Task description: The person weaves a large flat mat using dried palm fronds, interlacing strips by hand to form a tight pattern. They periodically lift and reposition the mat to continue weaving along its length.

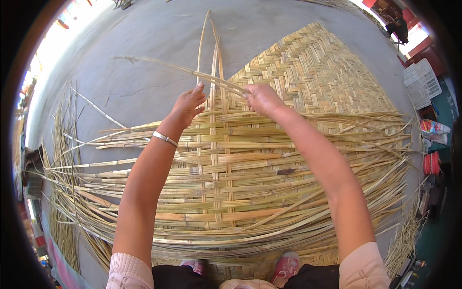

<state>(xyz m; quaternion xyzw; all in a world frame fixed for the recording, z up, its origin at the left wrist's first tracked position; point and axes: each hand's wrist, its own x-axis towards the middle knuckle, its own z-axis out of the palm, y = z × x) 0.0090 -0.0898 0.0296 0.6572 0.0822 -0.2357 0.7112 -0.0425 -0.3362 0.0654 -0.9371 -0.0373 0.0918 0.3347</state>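
My right hand (264, 100) is closed around the ends of a few long split reed strips (214, 78). These strips stretch left above the weaving, their far tips blurred. My left hand (189, 103), with a silver bracelet (165, 138) on the wrist, has its fingers apart beside upright reed strips (214, 60) that rise from the weave. Its thumb is close to one upright strip; contact cannot be made out. Below both hands spreads a partly woven reed mat (255, 185), with long loose strips running crosswise. Its tightly woven herringbone part (327, 67) slants away at the far right.
Loose strip ends fan out past both sides of the mat, with thin reeds (65, 226) heaped at the left. My pink shoes (287, 266) are at the near edge. A red spool (431, 164) and a white plastic rack (422, 84) stand right. Another person (398, 26) sits far right.
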